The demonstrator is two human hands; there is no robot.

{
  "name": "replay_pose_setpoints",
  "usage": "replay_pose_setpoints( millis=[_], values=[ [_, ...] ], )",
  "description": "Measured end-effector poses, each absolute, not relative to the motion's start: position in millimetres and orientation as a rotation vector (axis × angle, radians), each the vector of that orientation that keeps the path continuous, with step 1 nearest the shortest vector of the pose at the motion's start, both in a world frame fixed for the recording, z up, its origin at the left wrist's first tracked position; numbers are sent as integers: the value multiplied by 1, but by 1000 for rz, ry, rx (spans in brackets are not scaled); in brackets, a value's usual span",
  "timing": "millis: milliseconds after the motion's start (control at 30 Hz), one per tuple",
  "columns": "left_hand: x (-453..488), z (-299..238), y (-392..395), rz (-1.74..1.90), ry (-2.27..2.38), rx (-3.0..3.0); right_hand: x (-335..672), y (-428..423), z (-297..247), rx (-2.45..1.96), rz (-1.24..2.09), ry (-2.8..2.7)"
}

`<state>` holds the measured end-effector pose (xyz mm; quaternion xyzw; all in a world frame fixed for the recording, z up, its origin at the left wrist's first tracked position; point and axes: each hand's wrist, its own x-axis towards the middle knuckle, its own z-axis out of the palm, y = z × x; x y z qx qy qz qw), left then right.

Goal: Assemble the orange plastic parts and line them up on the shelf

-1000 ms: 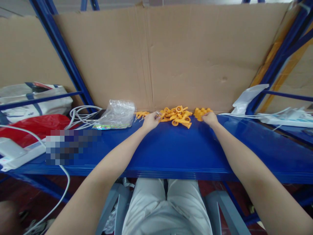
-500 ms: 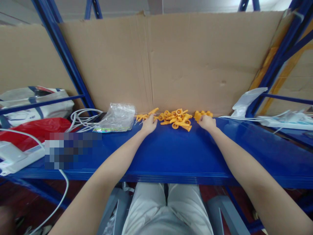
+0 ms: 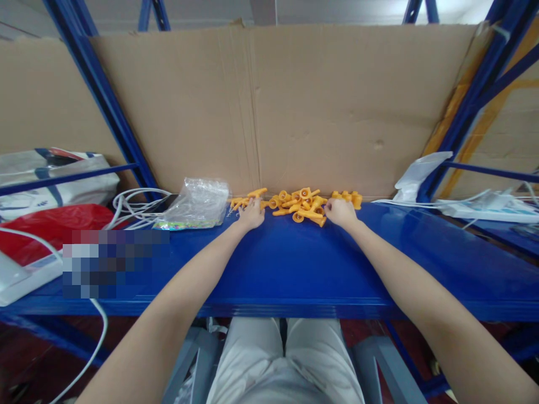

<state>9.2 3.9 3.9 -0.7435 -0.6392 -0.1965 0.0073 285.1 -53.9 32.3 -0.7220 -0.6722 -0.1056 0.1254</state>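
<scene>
A pile of small orange-yellow plastic pieces (image 3: 304, 204), several with flared, horn-like ends, lies against the cardboard at the back of the blue tabletop. My left hand (image 3: 252, 215) rests at the pile's left side with its fingers spread, over a group of thin orange-yellow pieces (image 3: 238, 202) with small silvery chains. One longer piece (image 3: 257, 192) lies just behind those fingers. At the right edge of the pile, my right hand (image 3: 341, 214) has its fingers curled together; what they pinch, if anything, is hidden. Behind it stands a row of knobbly orange-yellow pieces (image 3: 352, 198).
Clear plastic bags (image 3: 197, 202) lie left of the pile. Farther left are white cables (image 3: 137, 207), a red bag (image 3: 63, 227) and a white power strip (image 3: 31, 283). A second power strip (image 3: 488, 210) is at right. The cardboard sheet (image 3: 320, 106) walls the back.
My right hand has moved left from the knobbly row to the pile's right edge, uncovering more of the row. My left hand's fingers have spread. The view has shifted slightly.
</scene>
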Motion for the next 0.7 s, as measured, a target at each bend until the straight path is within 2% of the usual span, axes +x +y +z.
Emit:
replay_pose_setpoints(
  millis=[467, 567, 700],
  values=[
    [6, 17, 32, -53, -1856, -2439, 288, -53, 32, -2092, -268, -1953],
    [8, 16, 39, -73, -1873, -2419, 289, -53, 32, -2085, -265, -1945],
    [14, 21, 39, -288, -1797, -2450, 290, -52, 32, -2082, -264, -1938]
  ],
)
